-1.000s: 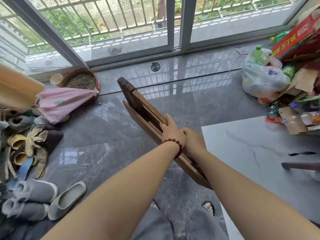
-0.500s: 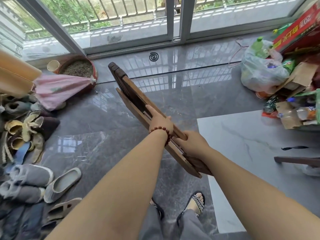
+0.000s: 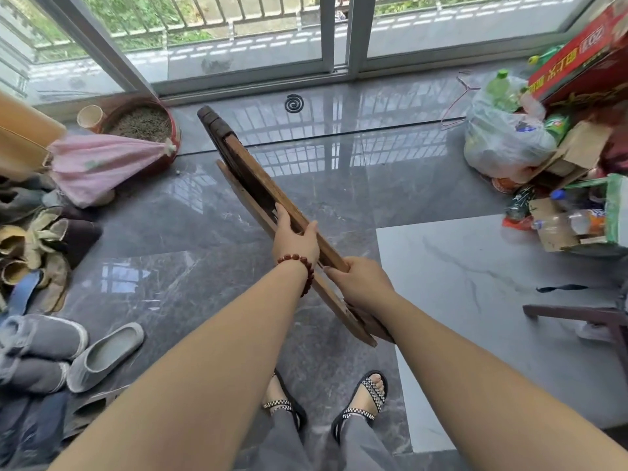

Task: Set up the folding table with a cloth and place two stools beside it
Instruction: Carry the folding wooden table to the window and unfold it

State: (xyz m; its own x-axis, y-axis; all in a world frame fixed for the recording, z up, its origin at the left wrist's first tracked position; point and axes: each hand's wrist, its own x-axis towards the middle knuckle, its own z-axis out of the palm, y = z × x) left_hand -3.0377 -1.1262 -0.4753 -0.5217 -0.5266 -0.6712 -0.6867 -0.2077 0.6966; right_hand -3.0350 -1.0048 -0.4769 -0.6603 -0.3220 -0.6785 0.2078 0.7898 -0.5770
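A folded brown wooden table (image 3: 251, 178) is held edge-up above the grey tiled floor, its far end pointing toward the glass doors. My left hand (image 3: 295, 237), with a red bead bracelet at the wrist, grips its upper edge near the middle. My right hand (image 3: 360, 282) grips the same edge closer to my body. A dark wooden stool leg (image 3: 574, 314) shows at the right edge. No cloth for the table is identifiable.
Shoes and slippers (image 3: 44, 348) are piled along the left. A pink bag (image 3: 102, 164) and a red basin (image 3: 142, 124) sit at the back left. Bags, bottles and boxes (image 3: 543, 141) crowd the right. A mosquito coil (image 3: 294, 103) lies by the sliding doors. My sandalled feet (image 3: 326, 402) are below.
My hands have slid apart along the table's edge, the left one farther up. The view has tilted down, so my feet now show.
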